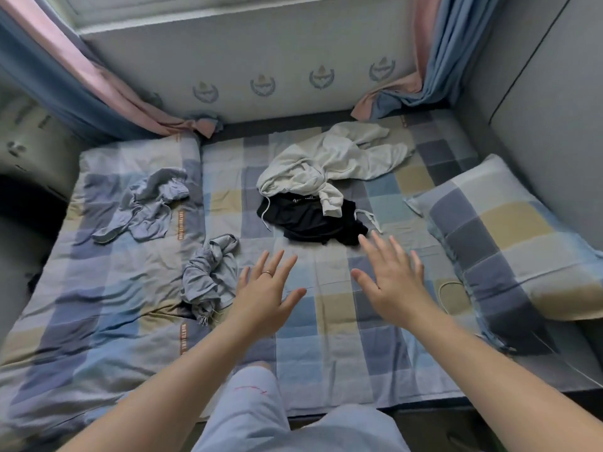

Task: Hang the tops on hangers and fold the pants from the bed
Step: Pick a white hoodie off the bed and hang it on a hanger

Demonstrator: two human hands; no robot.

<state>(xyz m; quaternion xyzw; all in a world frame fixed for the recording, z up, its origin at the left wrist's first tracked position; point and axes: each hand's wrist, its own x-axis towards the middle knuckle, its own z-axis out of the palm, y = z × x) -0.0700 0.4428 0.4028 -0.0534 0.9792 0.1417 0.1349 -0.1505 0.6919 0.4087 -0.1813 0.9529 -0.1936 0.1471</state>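
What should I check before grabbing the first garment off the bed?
1. Hands free: left hand and right hand both open, holding nothing: ok.
2. Reach: black garment lies just ahead of the right hand: ok.
3. Black garment free to lift: grey hoodie has a sleeve lying over it: not ok.
4. Hangers at hand: none in view: not ok.
5. Top or pants: blue-grey garment by the left hand is crumpled: cannot tell.

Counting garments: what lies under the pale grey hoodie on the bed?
A black garment shows under the near edge of the hoodie; its far part is covered, so top or pants is unclear.
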